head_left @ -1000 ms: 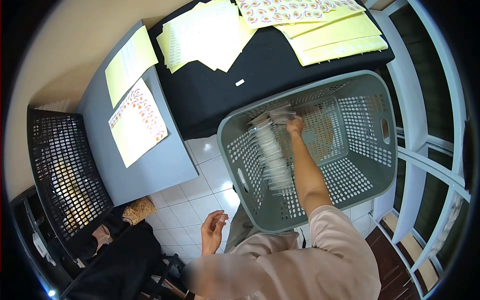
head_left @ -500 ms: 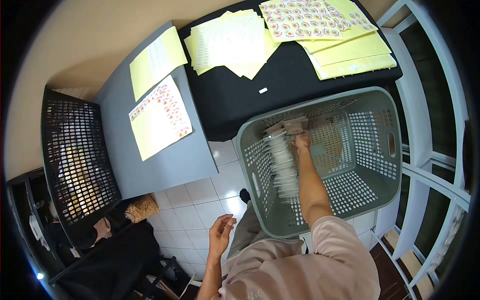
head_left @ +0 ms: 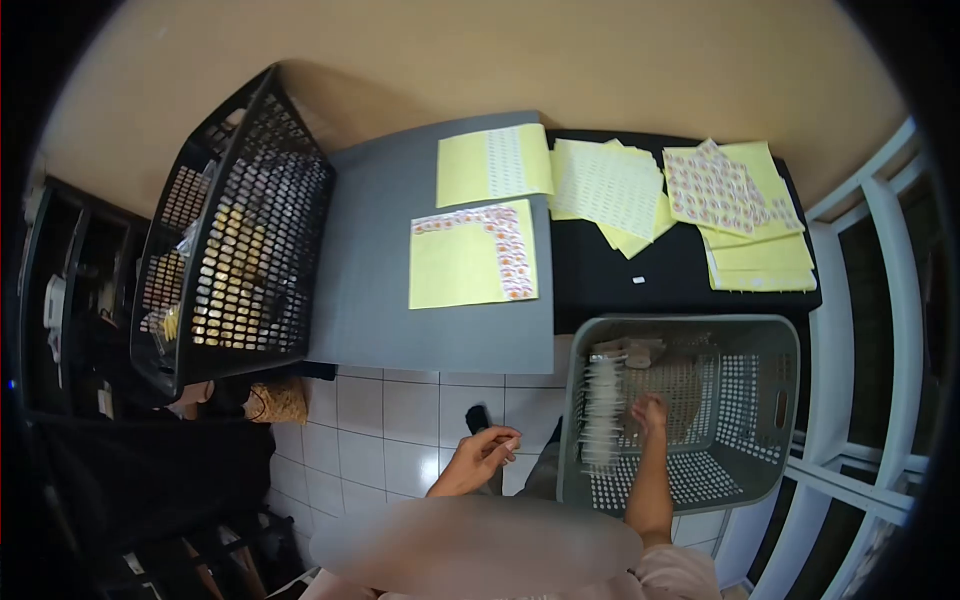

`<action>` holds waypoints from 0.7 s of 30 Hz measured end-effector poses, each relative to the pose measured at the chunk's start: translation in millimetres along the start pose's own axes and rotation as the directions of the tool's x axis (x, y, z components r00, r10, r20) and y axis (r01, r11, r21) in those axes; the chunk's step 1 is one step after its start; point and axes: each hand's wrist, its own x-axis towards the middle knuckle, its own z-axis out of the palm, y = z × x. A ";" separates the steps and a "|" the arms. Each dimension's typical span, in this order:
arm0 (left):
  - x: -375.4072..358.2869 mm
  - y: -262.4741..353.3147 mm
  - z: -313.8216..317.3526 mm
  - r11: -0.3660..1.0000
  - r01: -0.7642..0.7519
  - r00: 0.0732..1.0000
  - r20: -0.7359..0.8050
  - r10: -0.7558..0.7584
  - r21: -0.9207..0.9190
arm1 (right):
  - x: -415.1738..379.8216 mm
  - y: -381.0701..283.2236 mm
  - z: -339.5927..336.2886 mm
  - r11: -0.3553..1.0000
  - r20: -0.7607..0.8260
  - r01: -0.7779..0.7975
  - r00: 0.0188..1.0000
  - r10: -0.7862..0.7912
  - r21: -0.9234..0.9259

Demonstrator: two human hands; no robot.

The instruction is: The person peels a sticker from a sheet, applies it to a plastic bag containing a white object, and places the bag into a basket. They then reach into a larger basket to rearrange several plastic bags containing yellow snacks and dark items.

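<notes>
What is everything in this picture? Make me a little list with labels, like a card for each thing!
right hand: reaching inside the grey basket, beside a row of clear packets
left hand: held above the white tiled floor, fingers pinched on something small
grey table: two yellow sheets; the nearer sticker sheet is partly used
black table: more yellow sheets, one sticker-filled sheet
black basket: tilted at the left, with something yellowish inside
</notes>
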 end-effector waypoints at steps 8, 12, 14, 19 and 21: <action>-5.7 61.3 -104.1 0.986 -0.159 0.982 0.107 0.154 0.043 | -139.4 -18.4 22.6 0.967 -0.185 0.134 0.978 -0.094 0.218; -58.4 120.6 -170.8 0.919 -0.324 0.946 0.096 0.310 0.225 | -184.4 -23.9 60.9 0.897 -0.256 0.230 0.957 -0.138 0.376; -96.3 144.3 -208.7 0.832 -0.478 0.878 0.186 0.442 0.282 | -204.8 -33.4 93.4 0.882 -0.246 0.273 0.951 -0.187 0.384; -178.1 168.6 -285.8 0.701 -0.694 0.711 0.311 0.630 0.167 | -247.5 -95.1 174.8 0.800 -0.115 0.462 0.883 -0.455 0.383; -198.2 167.0 -311.5 0.628 -0.773 0.618 0.328 0.715 0.086 | -271.2 -135.8 204.5 0.782 -0.027 0.507 0.844 -0.535 0.362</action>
